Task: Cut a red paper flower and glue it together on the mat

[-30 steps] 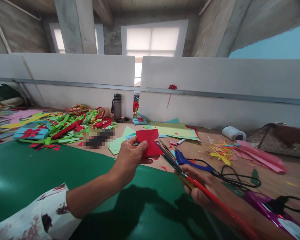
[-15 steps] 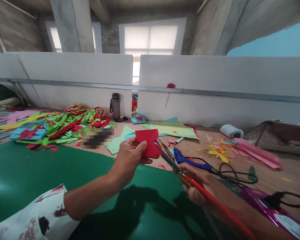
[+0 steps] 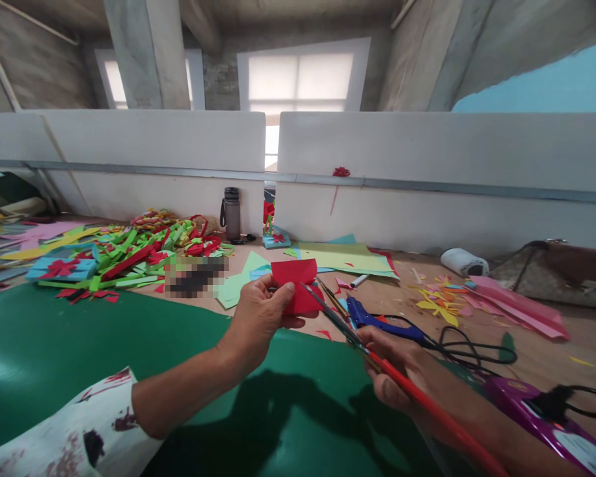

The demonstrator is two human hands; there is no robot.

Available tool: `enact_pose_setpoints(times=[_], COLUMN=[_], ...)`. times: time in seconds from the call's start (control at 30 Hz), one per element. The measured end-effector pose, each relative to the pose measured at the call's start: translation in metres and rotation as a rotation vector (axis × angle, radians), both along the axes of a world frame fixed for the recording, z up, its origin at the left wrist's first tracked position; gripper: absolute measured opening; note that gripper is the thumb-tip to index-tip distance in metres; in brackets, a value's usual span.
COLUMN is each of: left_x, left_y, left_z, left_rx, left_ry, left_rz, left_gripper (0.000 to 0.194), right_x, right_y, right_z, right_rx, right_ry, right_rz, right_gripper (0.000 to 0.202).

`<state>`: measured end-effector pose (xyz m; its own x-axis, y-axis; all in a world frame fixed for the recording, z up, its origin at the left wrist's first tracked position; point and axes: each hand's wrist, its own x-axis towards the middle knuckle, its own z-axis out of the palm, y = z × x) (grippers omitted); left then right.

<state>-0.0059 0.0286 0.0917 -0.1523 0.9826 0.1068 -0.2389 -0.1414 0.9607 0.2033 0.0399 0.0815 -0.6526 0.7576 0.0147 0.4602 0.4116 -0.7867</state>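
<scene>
My left hand point(image 3: 265, 305) pinches a small piece of red paper point(image 3: 293, 270) between thumb and fingers, holding it up above the green mat point(image 3: 179, 344). A pair of scissors point(image 3: 338, 322) with long red handles is in my right hand point(image 3: 400, 368), its fingers closed around them. The blades stand apart at the paper's right side, and the tip of one lies over the red sheet. Whether the blades are cutting into it I cannot tell. Just behind my right hand lies a blue glue gun point(image 3: 377, 321) with a black cord.
Green and red paper strips point(image 3: 144, 248) are heaped at the left, beside a light-blue paper box point(image 3: 62, 265). A dark bottle point(image 3: 232, 215) stands by the white partition point(image 3: 179, 139). Coloured sheets point(image 3: 342, 257), paper scraps, a bag point(image 3: 561, 275) and a purple device point(image 3: 531, 414) lie across the right.
The whole view has shifted slightly, so everything sits a little lower and farther right. Both hands keep nearly the same hold and position around the red paper.
</scene>
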Motion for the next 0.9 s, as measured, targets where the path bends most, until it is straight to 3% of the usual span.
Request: enact_pose_setpoints(times=[0.5,0.7,0.9], left_x=[-0.0011,-0.0010,-0.0011], left_y=[0.0005,0.0004,-0.0016], left_z=[-0.0015,-0.0004,0.0006], left_rx=[0.021,0.014,0.024], left_ry=[-0.005,0.005,-0.003], left_rz=[-0.032,-0.029,-0.038], left_gripper=[0.015,0.016,0.018], right_x=[0.0010,0.0006,-0.0024], right_y=[0.0019,0.0028,-0.0003], right_z=[-0.0012,0.0011,0.0016], right_rx=[-0.046,-0.075,-0.048], right_ry=[-0.036,-0.027,-0.033], right_rz=[-0.039,-0.047,-0.127], right_gripper=[0.057,0.052,0.032])
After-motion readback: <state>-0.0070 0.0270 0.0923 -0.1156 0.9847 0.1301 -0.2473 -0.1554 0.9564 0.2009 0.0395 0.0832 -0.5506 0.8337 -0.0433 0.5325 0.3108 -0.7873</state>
